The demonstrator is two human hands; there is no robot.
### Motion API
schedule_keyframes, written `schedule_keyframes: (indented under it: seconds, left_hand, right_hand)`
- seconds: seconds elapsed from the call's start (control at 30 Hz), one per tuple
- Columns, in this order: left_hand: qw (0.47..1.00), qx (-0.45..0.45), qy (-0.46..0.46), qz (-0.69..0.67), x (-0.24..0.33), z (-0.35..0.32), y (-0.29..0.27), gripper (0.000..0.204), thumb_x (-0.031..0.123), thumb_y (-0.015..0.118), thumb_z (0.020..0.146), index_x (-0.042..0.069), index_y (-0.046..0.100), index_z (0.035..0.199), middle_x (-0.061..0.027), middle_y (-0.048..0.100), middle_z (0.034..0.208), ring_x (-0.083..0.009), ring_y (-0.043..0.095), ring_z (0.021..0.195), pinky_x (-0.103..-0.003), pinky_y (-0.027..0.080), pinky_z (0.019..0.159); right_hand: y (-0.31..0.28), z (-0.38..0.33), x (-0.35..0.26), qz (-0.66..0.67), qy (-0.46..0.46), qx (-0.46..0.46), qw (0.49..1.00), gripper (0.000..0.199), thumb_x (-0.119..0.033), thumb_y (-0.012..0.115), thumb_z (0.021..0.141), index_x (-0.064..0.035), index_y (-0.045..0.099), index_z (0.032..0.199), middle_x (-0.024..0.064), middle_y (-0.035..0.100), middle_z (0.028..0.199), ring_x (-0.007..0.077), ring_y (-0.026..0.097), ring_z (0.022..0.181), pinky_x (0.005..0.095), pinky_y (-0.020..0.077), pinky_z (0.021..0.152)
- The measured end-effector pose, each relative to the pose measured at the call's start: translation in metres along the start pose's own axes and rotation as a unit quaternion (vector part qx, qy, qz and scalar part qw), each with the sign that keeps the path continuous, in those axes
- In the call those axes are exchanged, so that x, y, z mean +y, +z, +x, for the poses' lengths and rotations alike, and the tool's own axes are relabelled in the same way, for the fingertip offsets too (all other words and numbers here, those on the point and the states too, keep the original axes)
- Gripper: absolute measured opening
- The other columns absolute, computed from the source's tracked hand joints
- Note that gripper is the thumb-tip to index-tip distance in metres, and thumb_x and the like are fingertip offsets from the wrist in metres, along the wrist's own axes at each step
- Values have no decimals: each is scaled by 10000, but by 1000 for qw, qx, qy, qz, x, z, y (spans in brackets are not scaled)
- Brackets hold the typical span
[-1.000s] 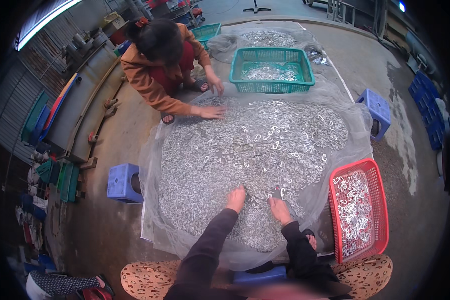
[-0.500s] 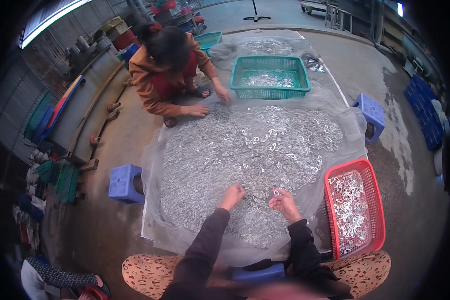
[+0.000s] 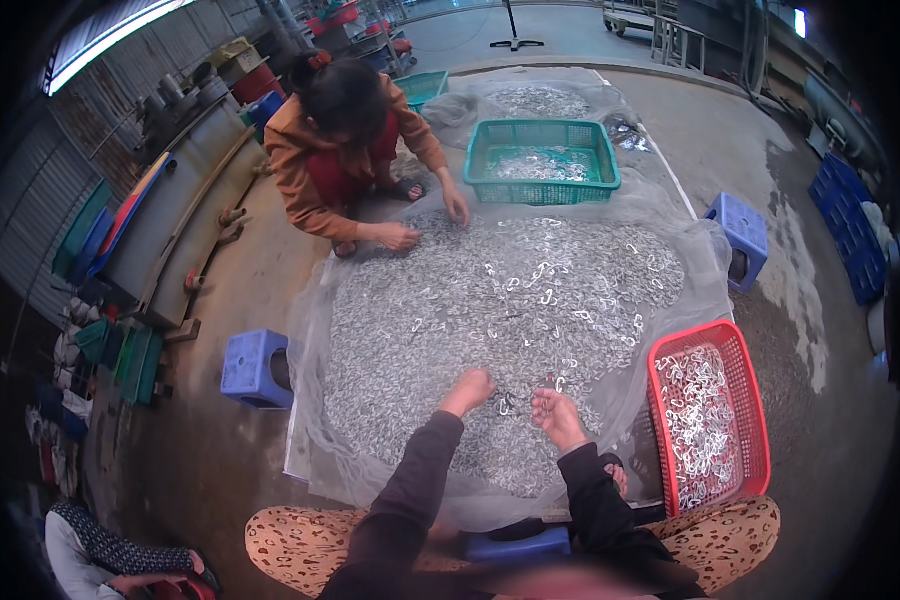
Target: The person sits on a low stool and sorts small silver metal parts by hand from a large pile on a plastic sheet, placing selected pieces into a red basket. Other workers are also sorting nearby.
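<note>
Small silvery metal hooks (image 3: 400, 350) lie thickly spread over a pale mesh net (image 3: 710, 250) in front of me. My left hand (image 3: 468, 392) is just above the near part of the layer, its fingers pinched together; what they hold, if anything, is hidden. A bright curved hook (image 3: 504, 406) shows just right of it. My right hand (image 3: 558, 420) is a little further right, palm partly up and fingers curled. At its fingertips is a white, shiny hook (image 3: 560, 384), which appears pinched there.
On my right stands a red basket (image 3: 760, 420) of similar hooks; a green basket (image 3: 542, 192) with some hooks stands at the far side. A co-worker (image 3: 340, 150) crouches at far left, both hands at the layer. Blue stools (image 3: 255, 368) stand around the net.
My right hand has drawn slightly down and left, its fingers more curled. My left hand stays nearly in place. The co-worker's hands have lifted and shifted slightly.
</note>
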State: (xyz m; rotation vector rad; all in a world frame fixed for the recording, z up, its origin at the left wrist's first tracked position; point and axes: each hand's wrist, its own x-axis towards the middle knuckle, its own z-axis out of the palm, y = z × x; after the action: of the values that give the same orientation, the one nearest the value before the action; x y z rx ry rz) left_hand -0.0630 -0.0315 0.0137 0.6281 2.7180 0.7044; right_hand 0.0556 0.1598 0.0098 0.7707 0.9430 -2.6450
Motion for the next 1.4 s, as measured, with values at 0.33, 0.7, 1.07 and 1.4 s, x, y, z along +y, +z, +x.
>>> schedule_keyframes:
  seconds: [0.33, 0.7, 1.07, 1.4]
  left_hand:
    - [989, -75, 79, -102, 107, -28, -62, 232, 150, 596, 790, 54, 583, 1002, -142, 659, 796, -304, 644, 745, -377, 493, 633]
    - [987, -29, 137, -74, 136, -33, -53, 157, 220, 631, 782, 121, 668, 899, -83, 661, 733, -275, 640, 688, -375, 493, 631]
    - [997, -38, 1, 70, 53, 30, -4, 769, 385, 782, 659, 236, 441, 1331, -173, 215, 1452, -440, 222, 1295, -531, 286, 1029]
    - [991, -43, 57, 117, 89, 31, 121, 641, 209, 697, 740, 242, 443, 1328, -132, 292, 1437, -418, 270, 1313, -522, 320, 1022]
  right_hand:
    - [7, -7, -5, 109, -4, -15, 994, 257, -67, 405, 843, -20, 519, 1069, 69, 546, 864, 201, 541, 796, 344, 452, 731]
    - [10, 0, -7, 243, 97, -230, 937, 270, -316, 393, 952, -102, 557, 950, 28, 489, 687, 138, 456, 599, 329, 432, 607]
    - [-32, -14, -61, 372, 3, 13, 928, 133, -111, 524, 876, -48, 517, 993, 41, 407, 701, 134, 390, 623, 243, 316, 487]
    - [-97, 36, -71, -548, -367, 262, 705, 726, -235, 690, 733, -79, 333, 1346, 158, 581, 973, 281, 578, 869, 358, 460, 677]
